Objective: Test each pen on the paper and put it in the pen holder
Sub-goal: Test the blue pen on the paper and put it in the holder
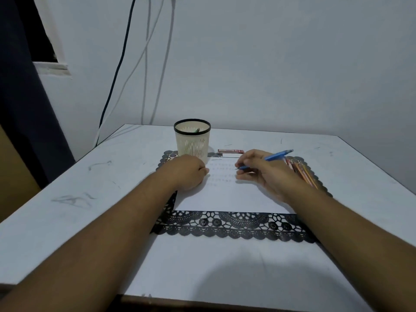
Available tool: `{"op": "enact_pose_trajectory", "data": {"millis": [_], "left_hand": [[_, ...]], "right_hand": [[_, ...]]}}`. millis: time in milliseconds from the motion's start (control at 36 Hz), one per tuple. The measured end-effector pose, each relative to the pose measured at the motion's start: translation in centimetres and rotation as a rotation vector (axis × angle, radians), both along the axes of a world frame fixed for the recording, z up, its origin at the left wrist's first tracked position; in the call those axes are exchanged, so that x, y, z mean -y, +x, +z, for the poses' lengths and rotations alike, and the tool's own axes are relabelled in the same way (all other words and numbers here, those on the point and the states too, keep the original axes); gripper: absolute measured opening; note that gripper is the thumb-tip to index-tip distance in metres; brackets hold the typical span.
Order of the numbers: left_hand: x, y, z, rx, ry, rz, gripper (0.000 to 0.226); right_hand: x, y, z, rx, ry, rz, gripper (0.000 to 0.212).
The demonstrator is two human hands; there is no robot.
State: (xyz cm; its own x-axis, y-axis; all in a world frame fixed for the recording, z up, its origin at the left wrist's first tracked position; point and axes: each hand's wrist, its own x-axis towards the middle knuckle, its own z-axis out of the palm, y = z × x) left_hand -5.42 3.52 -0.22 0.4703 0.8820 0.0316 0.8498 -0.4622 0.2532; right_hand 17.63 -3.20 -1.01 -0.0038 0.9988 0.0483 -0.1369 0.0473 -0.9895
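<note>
My right hand (263, 174) pinches a blue pen (267, 159) between thumb and fingers, tip down at or just above the paper (227, 197); can't tell if it actually touches. The barrel angles up and away toward 2 o'clock. My left hand (189, 173) is curled into a loose fist, holding nothing, resting on the paper's left edge, probably pinning it flat.

Step in hand, as I read it: testing this pen. Faint rows of marks sit on the sheet between my two hands, too pale to read.

Next move calls for a short stroke, then lifting the pen and carrying it across toward 11 o'clock to the pen holder (192, 140), a cream slotted cup with a black rim, standing just beyond my left hand. Something green is already inside it. The drop needs the pen near vertical over the rim; the cup looks light, so a sideways knock could tip it.

Untested stock: a bundle of coloured pens (302, 173) lying at 3 o'clock, just beside and partly under my right wrist. So the task looks early to mid-way.

At 12 o'clock, beyond the sheet, a small reddish box (230, 151); label unreadable.

The paper lies on a black lace placemat (234, 224), which lies on a white table (67, 188) scuffed with grey smudges. Behind it is a plain pale wall (270, 64), with cables (121, 64) hanging down at 11 o'clock and a dark curtain (20, 97) at 9 o'clock. The light is dim.
</note>
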Motion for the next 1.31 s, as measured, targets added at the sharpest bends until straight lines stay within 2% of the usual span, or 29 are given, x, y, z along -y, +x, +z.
{"op": "enact_pose_trajectory", "data": {"millis": [139, 333, 444, 1000, 1194, 1306], "left_hand": [[-0.3, -0.1, -0.2, -0.017, -0.014, -0.015, 0.044], [-0.7, -0.3, -0.4, 0.000, -0.030, -0.016, 0.041], [-0.9, -0.3, -0.7, -0.004, -0.038, -0.018, 0.043], [-0.5, -0.1, -0.6, -0.007, -0.058, -0.023, 0.040], [-0.7, -0.1, -0.7, 0.018, -0.061, -0.012, 0.040], [-0.7, -0.2, -0.7, 0.021, -0.066, -0.006, 0.041]], "right_hand": [[0.1, -1.4, -0.7, 0.107, -0.003, 0.062, 0.022], [-0.2, -2.6, -1.0, 0.316, 0.026, 0.085, 0.009], [-0.4, -2.9, -1.4, 0.399, 0.068, 0.068, 0.012], [-0.6, -3.3, -1.4, 0.331, 0.026, 0.104, 0.014], [-2.1, -2.5, -0.8, 0.164, -0.041, 0.093, 0.017], [-1.7, -2.6, -1.4, 0.186, -0.012, 0.097, 0.015]]}}
